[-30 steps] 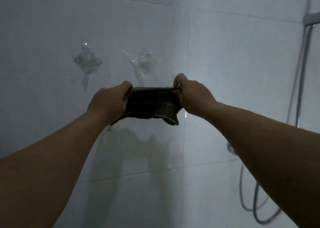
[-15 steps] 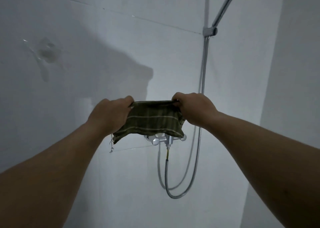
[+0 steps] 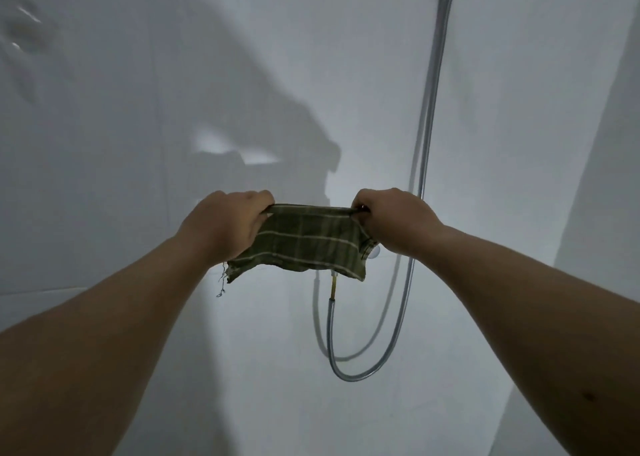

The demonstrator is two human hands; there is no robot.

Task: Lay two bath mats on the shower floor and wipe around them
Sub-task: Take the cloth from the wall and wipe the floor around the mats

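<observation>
Green cloth (image 3: 304, 244) with pale stripes crossing it in a check is stretched between two bare hands, held up in the air in front of the white tiled wall (image 3: 346, 74). The left hand (image 3: 225, 225) grips the cloth's left end, fingers curled over the top edge and bunching the fabric into the palm. The right hand (image 3: 391, 221) does the same at the other end, its fingers folded tightly round the upper corner. Between them the top edge runs nearly taut and level, while the lower edge hangs loose and wavy. A frayed thread (image 3: 221, 282) dangles from the bottom left corner.

Both forearms reach forward from the lower corners of the view, bare to the elbow.

Behind the cloth, a metal shower rail (image 3: 433, 84) climbs the wall towards the upper right, with a bracket at its top edge of view. A silvery hose (image 3: 356, 376) drops below the cloth, loops round and rises again on the right. The cloth covers most of the tap fitting; only a small round knob (image 3: 374, 254) peeks out at its right lower corner, just beside the right wrist. The shadow of the arms and head falls dark across the wall on the left. Faint shiny smears (image 3: 26, 22) mark the tile at the far upper left. No mats or floor can be seen from this angle.
</observation>
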